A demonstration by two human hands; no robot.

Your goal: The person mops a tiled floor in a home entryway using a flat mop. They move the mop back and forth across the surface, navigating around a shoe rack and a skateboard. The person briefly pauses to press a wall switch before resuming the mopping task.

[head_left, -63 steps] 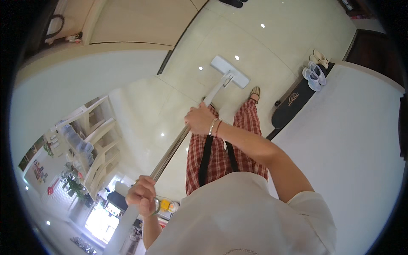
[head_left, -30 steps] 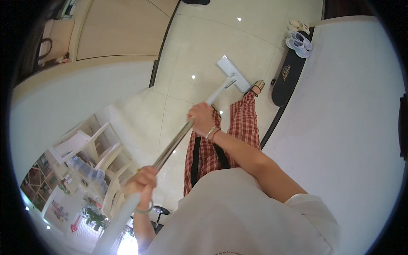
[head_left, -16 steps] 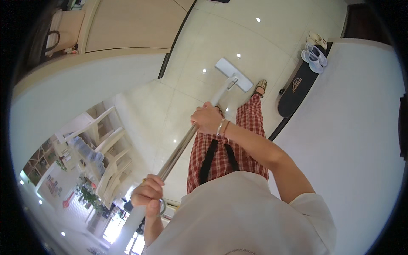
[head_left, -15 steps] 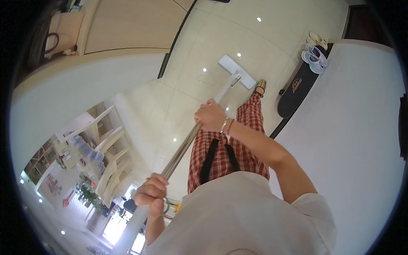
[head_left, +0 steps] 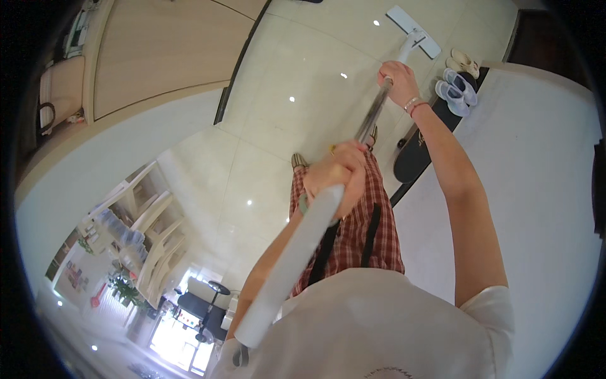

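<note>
The mop point(head_left: 377, 112) slants from the person's chest out to the tiled floor, with its flat, rectangular white plastic head point(head_left: 430, 45) on the pale, glossy tiles, near the pairs of shoes. A narrow white neck joins the head to a smooth, shiny metal pole, and the near end is a thick, round, matte white tube point(head_left: 290, 265) with a small grey loop. The right hand point(head_left: 401, 84) is closed around the upper part, where metal meets the white neck; a silver bracelet and a thin red band circle that wrist. The left hand point(head_left: 339, 172), slightly blurred, is wrapped around the pole just by the white tube, and a smooth green bangle sits on its wrist. Below are red plaid cloth trousers point(head_left: 386, 227) with flat black straps, and a plain pale shirt point(head_left: 379, 322). To the right, a long black skateboard point(head_left: 413, 159) with rounded ends lies along the foot of a smooth white wall point(head_left: 524, 189), with glossy whitish shoes point(head_left: 456, 91) on it and beige ones point(head_left: 464, 62) just beyond. Pale, curved chairs point(head_left: 158, 237) stand well apart at left
</note>
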